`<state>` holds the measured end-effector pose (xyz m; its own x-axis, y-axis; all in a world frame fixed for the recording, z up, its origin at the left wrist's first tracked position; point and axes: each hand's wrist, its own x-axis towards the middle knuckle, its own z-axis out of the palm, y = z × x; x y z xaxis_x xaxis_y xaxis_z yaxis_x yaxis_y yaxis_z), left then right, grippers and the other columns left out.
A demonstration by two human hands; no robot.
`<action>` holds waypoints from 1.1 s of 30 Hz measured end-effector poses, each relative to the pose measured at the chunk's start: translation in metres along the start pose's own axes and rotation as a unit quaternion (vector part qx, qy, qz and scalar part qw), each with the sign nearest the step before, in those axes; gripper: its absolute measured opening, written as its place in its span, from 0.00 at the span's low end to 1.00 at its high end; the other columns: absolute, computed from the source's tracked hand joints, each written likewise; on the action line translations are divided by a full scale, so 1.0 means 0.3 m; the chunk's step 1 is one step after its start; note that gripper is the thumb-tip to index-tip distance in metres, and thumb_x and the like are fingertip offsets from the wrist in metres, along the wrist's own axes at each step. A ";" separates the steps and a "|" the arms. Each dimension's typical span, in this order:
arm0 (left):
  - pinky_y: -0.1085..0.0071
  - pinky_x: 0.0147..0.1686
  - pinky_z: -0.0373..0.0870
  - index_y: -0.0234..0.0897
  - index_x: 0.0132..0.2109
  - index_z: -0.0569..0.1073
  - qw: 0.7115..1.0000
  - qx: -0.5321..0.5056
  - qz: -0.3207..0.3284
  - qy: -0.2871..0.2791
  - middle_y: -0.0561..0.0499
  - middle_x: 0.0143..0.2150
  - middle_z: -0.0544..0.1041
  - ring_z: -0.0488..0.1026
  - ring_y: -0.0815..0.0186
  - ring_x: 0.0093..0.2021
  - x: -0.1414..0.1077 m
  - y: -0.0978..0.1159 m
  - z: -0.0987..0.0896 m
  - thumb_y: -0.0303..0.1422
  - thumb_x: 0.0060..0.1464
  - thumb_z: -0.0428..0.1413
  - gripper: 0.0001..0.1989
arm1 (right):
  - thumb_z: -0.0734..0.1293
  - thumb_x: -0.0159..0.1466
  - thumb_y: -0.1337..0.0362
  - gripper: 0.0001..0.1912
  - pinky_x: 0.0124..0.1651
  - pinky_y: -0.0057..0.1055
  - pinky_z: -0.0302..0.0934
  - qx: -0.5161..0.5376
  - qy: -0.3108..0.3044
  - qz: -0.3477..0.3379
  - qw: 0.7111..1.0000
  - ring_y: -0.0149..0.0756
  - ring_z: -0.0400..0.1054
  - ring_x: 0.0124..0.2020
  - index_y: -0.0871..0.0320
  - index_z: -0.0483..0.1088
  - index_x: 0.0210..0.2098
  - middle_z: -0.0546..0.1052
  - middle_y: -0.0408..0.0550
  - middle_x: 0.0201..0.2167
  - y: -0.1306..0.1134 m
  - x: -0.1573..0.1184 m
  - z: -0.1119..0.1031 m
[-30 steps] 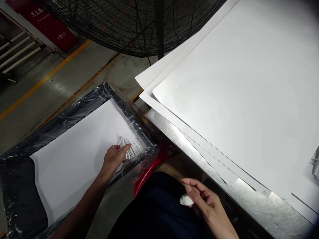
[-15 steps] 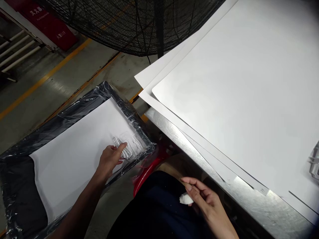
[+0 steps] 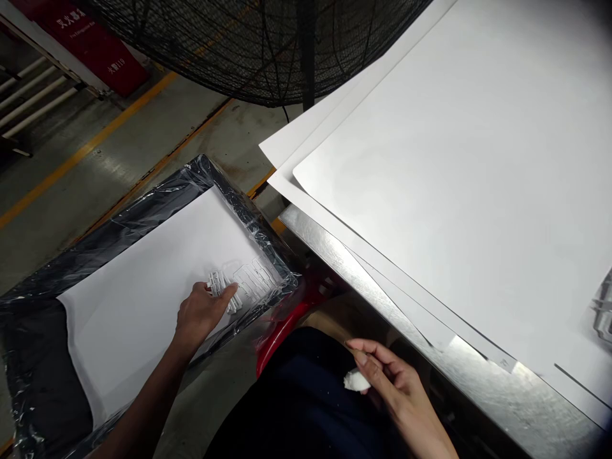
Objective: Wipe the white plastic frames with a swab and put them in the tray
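My left hand (image 3: 203,309) grips a small bundle of thin pale parts (image 3: 224,290) over a white sheet (image 3: 138,287). Several similar flat parts (image 3: 255,280) lie on the sheet's right end, just beyond my fingertips. The sheet rests in a black tray lined with clear plastic (image 3: 36,357). Above my dark-clothed lap, my right hand (image 3: 389,376) pinches a thin brownish tool, mostly hidden by the fingers. A white lump (image 3: 356,380) shows beneath those fingers.
Large white sheets (image 3: 454,178) cover a metal table (image 3: 540,408) on the right, with clear parts (image 3: 603,309) at its far edge. A black fan cage (image 3: 229,51) stands ahead. A red stool (image 3: 282,331) is between tray and lap.
My left hand has moved slightly left with the bundle, showing more of the flat parts on the sheet. My right hand has stayed in place.
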<state>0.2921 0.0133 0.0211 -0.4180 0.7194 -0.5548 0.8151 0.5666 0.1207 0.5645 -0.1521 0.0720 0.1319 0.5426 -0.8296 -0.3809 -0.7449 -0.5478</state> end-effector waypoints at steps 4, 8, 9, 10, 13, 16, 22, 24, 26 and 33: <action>0.54 0.43 0.64 0.28 0.55 0.63 0.999 0.044 0.002 -0.012 0.35 0.46 0.74 0.69 0.41 0.49 0.006 -0.019 -0.003 0.62 0.38 0.49 0.47 | 0.69 0.54 0.46 0.25 0.22 0.22 0.43 -0.010 -0.024 0.006 1.000 0.25 0.51 0.21 0.58 0.71 0.43 0.64 0.40 0.21 -0.004 0.005 -0.005; 0.56 0.45 0.63 0.29 0.59 0.59 0.998 0.061 -0.003 0.012 0.36 0.47 0.74 0.67 0.43 0.51 -0.003 -0.003 -0.002 0.59 0.44 0.46 0.44 | 0.70 0.53 0.45 0.26 0.22 0.22 0.43 -0.005 -0.020 0.004 1.000 0.26 0.52 0.21 0.58 0.71 0.42 0.64 0.41 0.21 -0.010 0.003 0.002; 0.56 0.45 0.63 0.29 0.59 0.58 0.998 0.064 -0.001 0.014 0.37 0.46 0.74 0.67 0.43 0.51 -0.004 0.001 -0.001 0.58 0.45 0.46 0.43 | 0.69 0.53 0.45 0.25 0.22 0.22 0.42 -0.003 -0.012 0.001 1.000 0.26 0.52 0.21 0.58 0.71 0.41 0.64 0.40 0.21 -0.012 0.001 0.005; 0.57 0.44 0.63 0.30 0.59 0.57 0.998 0.066 0.003 0.013 0.38 0.45 0.74 0.68 0.44 0.50 -0.005 0.003 -0.001 0.57 0.45 0.47 0.42 | 0.69 0.53 0.45 0.25 0.22 0.22 0.42 -0.002 -0.005 0.000 1.000 0.25 0.52 0.21 0.59 0.72 0.41 0.63 0.40 0.20 -0.015 -0.001 0.008; 0.60 0.39 0.66 0.33 0.60 0.56 0.997 0.070 0.014 -0.004 0.41 0.40 0.76 0.71 0.47 0.46 -0.003 0.003 -0.004 0.53 0.46 0.48 0.39 | 0.70 0.53 0.46 0.25 0.21 0.22 0.41 -0.007 -0.001 -0.003 1.000 0.24 0.50 0.19 0.59 0.72 0.40 0.63 0.39 0.19 -0.019 -0.006 0.015; 0.60 0.35 0.66 0.33 0.59 0.57 0.997 0.080 0.015 -0.010 0.40 0.39 0.76 0.73 0.48 0.42 0.004 -0.003 -0.021 0.52 0.47 0.47 0.37 | 0.69 0.53 0.46 0.25 0.21 0.22 0.41 -0.009 -0.002 -0.007 1.000 0.23 0.49 0.19 0.59 0.72 0.41 0.63 0.40 0.20 -0.019 -0.007 0.017; 0.58 0.39 0.63 0.37 0.56 0.62 0.992 0.115 0.054 -0.004 0.42 0.39 0.75 0.70 0.45 0.45 0.027 0.001 -0.058 0.49 0.46 0.49 0.33 | 0.70 0.53 0.45 0.25 0.22 0.23 0.43 -0.018 0.002 -0.008 1.000 0.26 0.53 0.20 0.59 0.73 0.39 0.63 0.40 0.19 -0.022 -0.006 0.018; 0.61 0.36 0.64 0.38 0.53 0.65 0.991 0.112 0.067 -0.021 0.44 0.35 0.75 0.71 0.48 0.41 0.029 0.003 -0.058 0.48 0.45 0.50 0.30 | 0.70 0.53 0.46 0.25 0.23 0.23 0.45 -0.015 -0.001 -0.006 1.000 0.27 0.53 0.21 0.59 0.72 0.40 0.63 0.40 0.19 -0.023 -0.006 0.019; 0.64 0.32 0.64 0.39 0.51 0.67 0.991 0.100 0.076 -0.041 0.46 0.33 0.75 0.72 0.52 0.37 0.026 0.003 -0.053 0.47 0.45 0.50 0.27 | 0.69 0.54 0.46 0.24 0.23 0.23 0.45 -0.013 -0.005 -0.003 1.000 0.27 0.53 0.21 0.58 0.72 0.41 0.62 0.40 0.20 -0.021 -0.004 0.017; 0.67 0.29 0.65 0.39 0.48 0.67 0.992 0.055 0.089 -0.065 0.49 0.32 0.75 0.73 0.57 0.32 0.010 -0.004 -0.044 0.46 0.46 0.50 0.24 | 0.69 0.55 0.46 0.25 0.22 0.22 0.45 -0.036 -0.056 0.003 0.998 0.26 0.52 0.21 0.57 0.71 0.45 0.64 0.40 0.20 0.004 0.018 -0.005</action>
<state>0.2847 0.0201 0.0301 -0.2130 0.7421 -0.6356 0.9135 0.3819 0.1399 0.5662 -0.1506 0.0668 0.0255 0.5757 -0.8173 -0.3149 -0.7713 -0.5531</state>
